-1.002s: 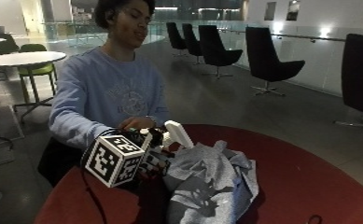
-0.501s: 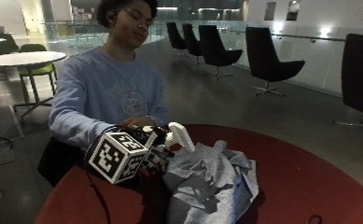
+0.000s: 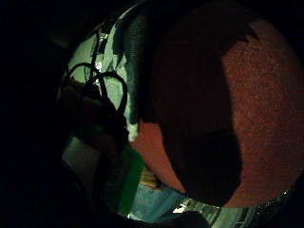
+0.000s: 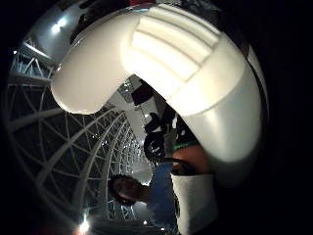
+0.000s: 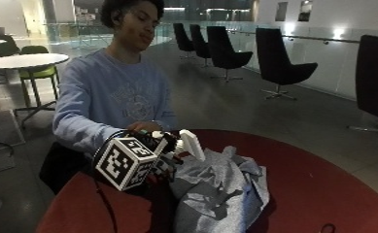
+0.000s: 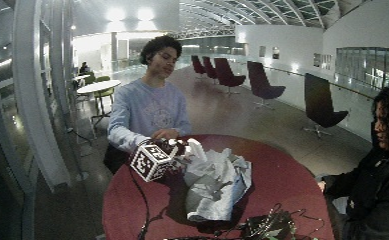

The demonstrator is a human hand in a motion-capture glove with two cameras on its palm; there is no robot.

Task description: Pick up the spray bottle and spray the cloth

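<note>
**A:** Looking at the outside view, I have the gloved right hand [image 5: 164, 162] wrapped round the white spray bottle [image 5: 190, 144], held just above the round red table [image 5: 317, 189]. The bottle's head tilts toward the grey cloth [image 5: 219, 189], which lies crumpled in a heap on the table right beside it.

**B:** So the bottle is up already. Is a finger on the trigger?

**A:** I can't tell. The thumb-side palm view is filled by the bottle's white ribbed head [image 4: 186, 63], so it sits close against the palm, but no fingertip shows there. The person's bare left hand [image 5: 145, 127] hangs behind the glove, fingers relaxed, and I can't make out whether it touches anything.

**B:** What makes the spray land well, in your judgement?

**A:** I'd keep the nozzle turned at the middle of the heap, not the near edge, where mist could fall on the tabletop instead. The bottle looks very near the cloth, nearly touching a fold, so I'd draw it back a little to let the spray spread. I'd also steady the wrist before squeezing, since a trigger pull tends to dip the nozzle.
</note>
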